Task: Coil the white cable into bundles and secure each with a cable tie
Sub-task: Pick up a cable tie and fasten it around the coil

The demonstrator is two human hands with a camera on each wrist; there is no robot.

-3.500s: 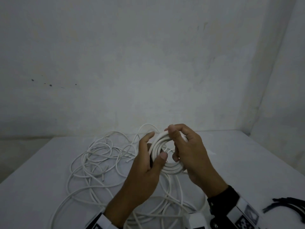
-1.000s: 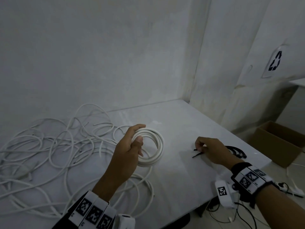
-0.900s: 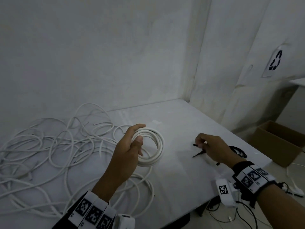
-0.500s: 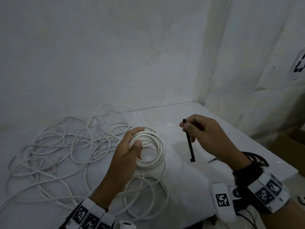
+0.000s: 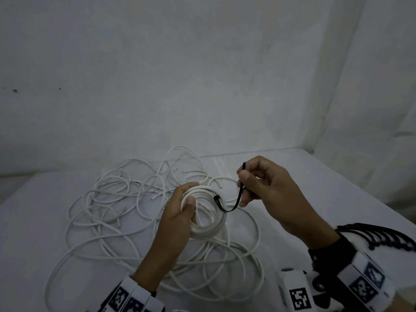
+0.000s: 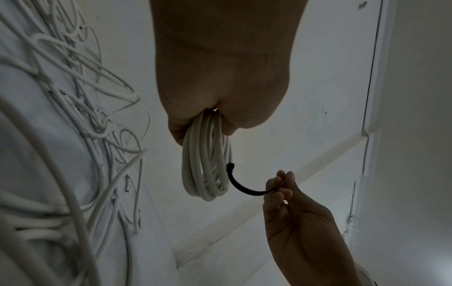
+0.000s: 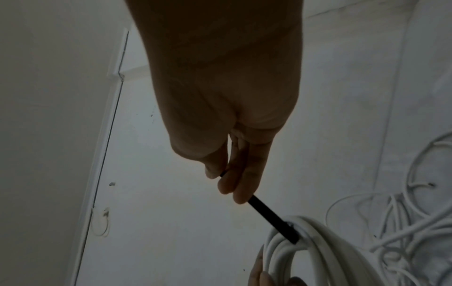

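My left hand (image 5: 180,212) grips a tight coil of white cable (image 5: 209,226) by its left side, held upright above the table; the same coil (image 6: 208,170) hangs below the fist in the left wrist view. My right hand (image 5: 258,188) pinches a black cable tie (image 5: 236,199) between thumb and fingers. The tie curves down and left, and its head end lies against the coil's right side (image 7: 288,232). In the left wrist view the tie (image 6: 244,188) bends from the coil to the right fingers.
Loose white cable (image 5: 117,210) sprawls in tangled loops over the white table (image 5: 337,199), left of and under the hands. A bunch of black cable ties (image 5: 380,237) lies at the table's right edge. Walls close the back and right.
The right hand picked a black tie from the pile at the right, lifted it and brought it left to the coil; the tie now bends against the coil. The left hand kept its hold.
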